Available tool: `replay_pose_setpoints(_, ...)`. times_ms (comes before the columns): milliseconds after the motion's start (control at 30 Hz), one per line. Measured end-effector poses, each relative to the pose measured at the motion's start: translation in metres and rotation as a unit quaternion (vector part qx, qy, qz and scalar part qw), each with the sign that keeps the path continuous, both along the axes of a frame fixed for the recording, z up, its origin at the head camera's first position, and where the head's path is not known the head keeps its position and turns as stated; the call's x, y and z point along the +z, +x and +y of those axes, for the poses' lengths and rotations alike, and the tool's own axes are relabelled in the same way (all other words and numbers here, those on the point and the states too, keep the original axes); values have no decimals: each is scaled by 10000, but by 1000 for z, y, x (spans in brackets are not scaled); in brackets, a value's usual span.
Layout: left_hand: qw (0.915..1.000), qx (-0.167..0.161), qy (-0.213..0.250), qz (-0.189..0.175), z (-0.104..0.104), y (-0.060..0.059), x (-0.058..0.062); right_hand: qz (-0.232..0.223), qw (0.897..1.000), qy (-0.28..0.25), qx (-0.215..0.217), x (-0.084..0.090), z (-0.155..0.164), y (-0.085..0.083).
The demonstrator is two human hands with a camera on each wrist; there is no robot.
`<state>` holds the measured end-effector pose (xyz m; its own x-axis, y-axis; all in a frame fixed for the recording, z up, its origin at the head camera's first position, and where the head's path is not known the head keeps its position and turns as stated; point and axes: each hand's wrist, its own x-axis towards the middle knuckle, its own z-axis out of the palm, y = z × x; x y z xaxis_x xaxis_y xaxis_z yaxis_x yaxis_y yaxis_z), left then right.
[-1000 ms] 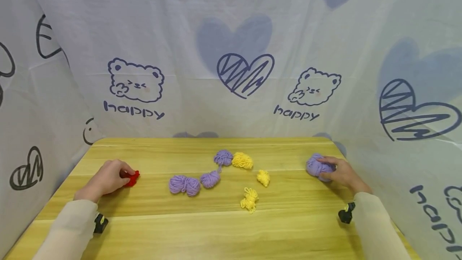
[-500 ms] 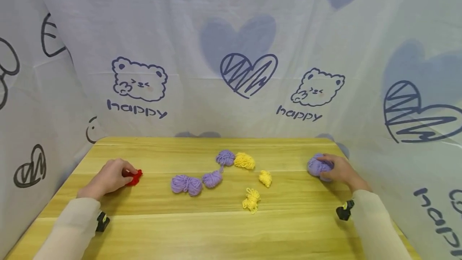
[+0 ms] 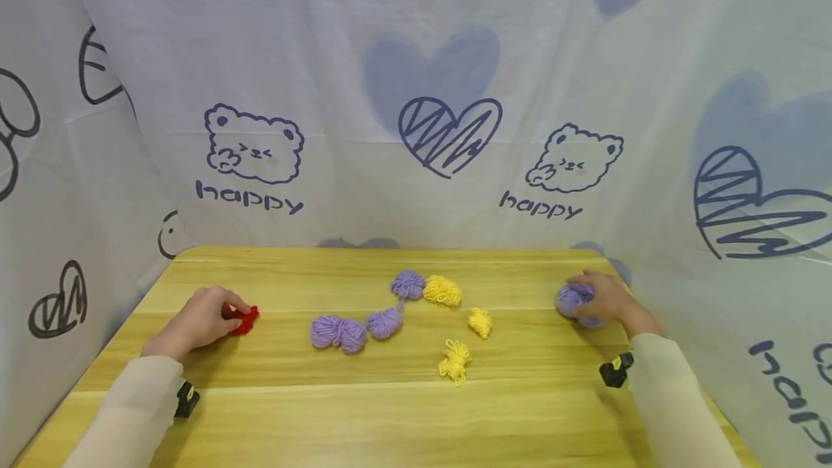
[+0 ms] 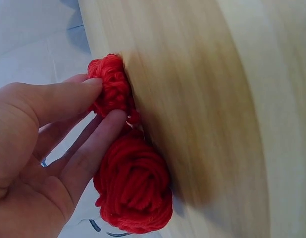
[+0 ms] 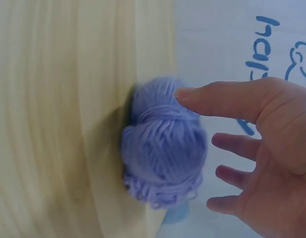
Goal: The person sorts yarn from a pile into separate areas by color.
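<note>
The head view looks forward and down across the whole table (image 3: 416, 410); both wrist views sit close at its side edges.

The counter (image 3: 390, 417) is pale yellow wood with a lengthwise grain of lighter and darker streaks. A bright red yarn bundle (image 3: 243, 319) lies at the left hand (image 3: 201, 320); a lilac yarn ball (image 3: 572, 303) lies at the right hand (image 3: 607, 298). Mid-counter lie three more lilac bundles (image 3: 336, 332) and three yellow bundles (image 3: 453, 362) of yarn. Both sleeves (image 3: 123, 410) are cream-beige, each with a small black clip touched with yellow (image 3: 186, 399). The backdrop cloth (image 3: 416, 92) is white, printed with soft blue-grey hearts, navy scribbled hearts, navy outlined bears and the word "happy" in navy.
</note>
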<state>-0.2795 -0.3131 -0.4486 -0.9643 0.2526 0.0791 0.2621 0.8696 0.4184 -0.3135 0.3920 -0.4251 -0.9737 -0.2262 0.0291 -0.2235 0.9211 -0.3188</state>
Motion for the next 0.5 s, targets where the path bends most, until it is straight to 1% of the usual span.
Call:
replay_pose_setpoints(133,10000,9,21,-45,0,0,-1,199,9995,-152,172,6,-9,1)
replay_pose_setpoints(233,9999,37,24,-99,-1,0,-1,185,9988,-293,349,12,-23,1)
replay_pose_setpoints(400,9999,37,1,-163,-1,-1,-1,-157,9965,-615,551,21,-57,0)
replay_pose_setpoints(500,9998,35,-2,-188,-1,-2,-1,-385,9926,-864,757,23,-78,0)
